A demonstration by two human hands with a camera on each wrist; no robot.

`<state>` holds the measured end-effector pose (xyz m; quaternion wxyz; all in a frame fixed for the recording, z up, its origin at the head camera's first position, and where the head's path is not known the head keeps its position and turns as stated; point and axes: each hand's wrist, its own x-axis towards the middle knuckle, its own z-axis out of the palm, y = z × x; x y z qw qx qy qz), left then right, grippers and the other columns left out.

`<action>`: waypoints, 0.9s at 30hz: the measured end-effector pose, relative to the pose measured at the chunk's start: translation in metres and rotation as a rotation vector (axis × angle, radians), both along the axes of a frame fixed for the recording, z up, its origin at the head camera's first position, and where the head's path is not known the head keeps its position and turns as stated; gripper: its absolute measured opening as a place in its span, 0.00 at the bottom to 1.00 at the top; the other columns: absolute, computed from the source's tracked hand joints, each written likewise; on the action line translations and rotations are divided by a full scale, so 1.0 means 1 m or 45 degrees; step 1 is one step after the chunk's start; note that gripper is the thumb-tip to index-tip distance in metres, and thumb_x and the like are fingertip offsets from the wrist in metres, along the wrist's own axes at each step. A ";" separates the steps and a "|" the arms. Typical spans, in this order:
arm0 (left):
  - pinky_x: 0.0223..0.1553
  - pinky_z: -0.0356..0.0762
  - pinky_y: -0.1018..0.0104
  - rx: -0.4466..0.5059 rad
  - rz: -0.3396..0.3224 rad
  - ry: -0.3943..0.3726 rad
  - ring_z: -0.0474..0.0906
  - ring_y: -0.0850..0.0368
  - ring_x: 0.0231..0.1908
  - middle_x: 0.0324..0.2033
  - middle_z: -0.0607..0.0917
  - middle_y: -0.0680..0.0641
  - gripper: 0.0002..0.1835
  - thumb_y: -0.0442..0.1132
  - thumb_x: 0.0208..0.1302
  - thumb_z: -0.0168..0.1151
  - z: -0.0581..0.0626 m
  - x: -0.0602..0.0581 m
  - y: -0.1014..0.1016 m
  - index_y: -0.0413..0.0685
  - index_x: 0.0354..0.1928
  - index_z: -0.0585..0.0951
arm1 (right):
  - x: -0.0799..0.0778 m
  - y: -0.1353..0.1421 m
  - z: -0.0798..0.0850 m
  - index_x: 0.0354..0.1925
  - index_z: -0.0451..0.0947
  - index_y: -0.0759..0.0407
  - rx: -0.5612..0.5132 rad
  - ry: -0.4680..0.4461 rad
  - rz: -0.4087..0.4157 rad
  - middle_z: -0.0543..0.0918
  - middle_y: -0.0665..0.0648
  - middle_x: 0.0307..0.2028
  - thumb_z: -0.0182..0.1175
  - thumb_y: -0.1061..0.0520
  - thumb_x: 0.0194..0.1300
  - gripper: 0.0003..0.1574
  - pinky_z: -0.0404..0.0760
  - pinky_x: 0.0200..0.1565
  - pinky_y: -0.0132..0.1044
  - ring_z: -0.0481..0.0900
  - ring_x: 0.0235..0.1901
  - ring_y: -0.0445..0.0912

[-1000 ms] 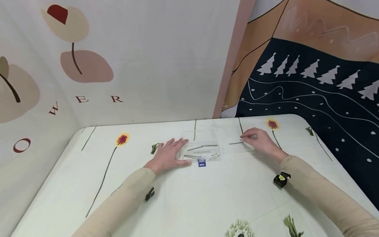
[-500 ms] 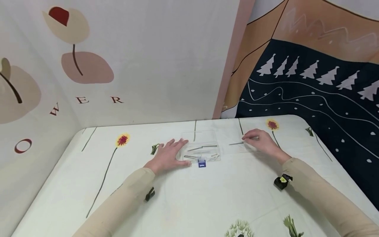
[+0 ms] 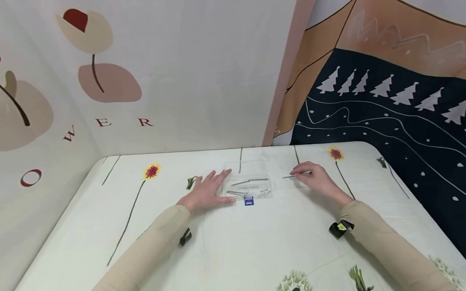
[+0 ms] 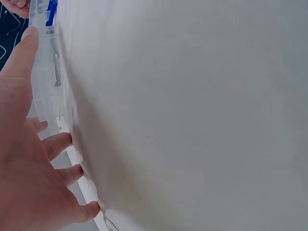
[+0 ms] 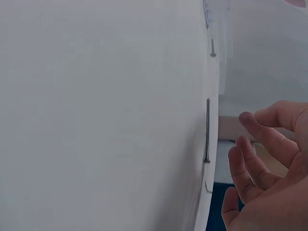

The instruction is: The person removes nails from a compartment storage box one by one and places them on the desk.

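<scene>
A clear plastic compartment box (image 3: 270, 186) with a blue tab (image 3: 249, 201) at its front holds several long nails (image 3: 258, 179) and some small metal pieces. My left hand (image 3: 205, 193) rests with fingers spread at the box's left side, the thumb along its front corner; the left wrist view shows the thumb (image 4: 25, 55) against the box wall. To the right of the box, a single nail (image 5: 208, 130) lies on the white cloth. Over it hovers my right hand (image 3: 314, 178), thumb and index finger close together, and the right wrist view shows a gap between the fingers (image 5: 269, 139) and the nail.
A white cloth (image 3: 233, 246) printed with flowers covers the table. Behind it hangs a pale curtain (image 3: 204, 81), and a dark, tree-patterned one (image 3: 364, 109) stands at the right. Each wrist carries a small black camera (image 3: 341, 228).
My right hand has shifted slightly left, its fingertips covering more of the single nail. The left hand and the box stay where they were.
</scene>
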<state>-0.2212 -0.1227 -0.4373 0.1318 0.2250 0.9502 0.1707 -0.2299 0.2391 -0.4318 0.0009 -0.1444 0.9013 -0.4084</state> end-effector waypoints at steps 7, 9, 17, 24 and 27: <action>0.65 0.35 0.33 0.029 0.015 -0.051 0.41 0.41 0.72 0.73 0.55 0.46 0.49 0.69 0.61 0.54 0.000 0.000 0.001 0.58 0.77 0.48 | 0.000 -0.020 -0.002 0.42 0.86 0.65 -0.054 -0.008 0.054 0.81 0.62 0.47 0.60 0.64 0.65 0.10 0.74 0.49 0.49 0.74 0.52 0.57; 0.65 0.34 0.33 0.041 0.014 -0.054 0.41 0.40 0.72 0.73 0.55 0.47 0.48 0.68 0.62 0.53 0.001 0.000 0.002 0.58 0.77 0.48 | 0.000 -0.025 -0.002 0.42 0.85 0.65 -0.076 -0.020 0.067 0.80 0.62 0.47 0.59 0.65 0.65 0.10 0.75 0.49 0.49 0.74 0.53 0.56; 0.64 0.32 0.32 0.052 0.016 -0.050 0.40 0.39 0.72 0.73 0.54 0.45 0.46 0.67 0.64 0.52 0.002 0.002 0.001 0.58 0.77 0.48 | 0.002 -0.046 0.001 0.42 0.86 0.63 -0.094 -0.046 0.084 0.80 0.61 0.48 0.59 0.64 0.66 0.10 0.74 0.50 0.49 0.73 0.54 0.55; 0.64 0.32 0.31 0.043 0.014 -0.028 0.40 0.38 0.72 0.73 0.53 0.43 0.46 0.67 0.64 0.52 0.001 0.002 0.002 0.56 0.77 0.51 | 0.000 -0.062 0.004 0.42 0.86 0.62 -0.111 -0.047 0.108 0.80 0.59 0.48 0.59 0.63 0.66 0.10 0.73 0.49 0.48 0.74 0.53 0.54; 0.63 0.32 0.30 0.046 0.014 -0.020 0.41 0.38 0.72 0.73 0.53 0.43 0.46 0.68 0.63 0.52 0.001 0.002 0.003 0.56 0.76 0.52 | -0.001 -0.066 0.003 0.41 0.86 0.62 -0.120 -0.034 0.123 0.81 0.60 0.48 0.59 0.63 0.66 0.10 0.72 0.51 0.51 0.73 0.54 0.55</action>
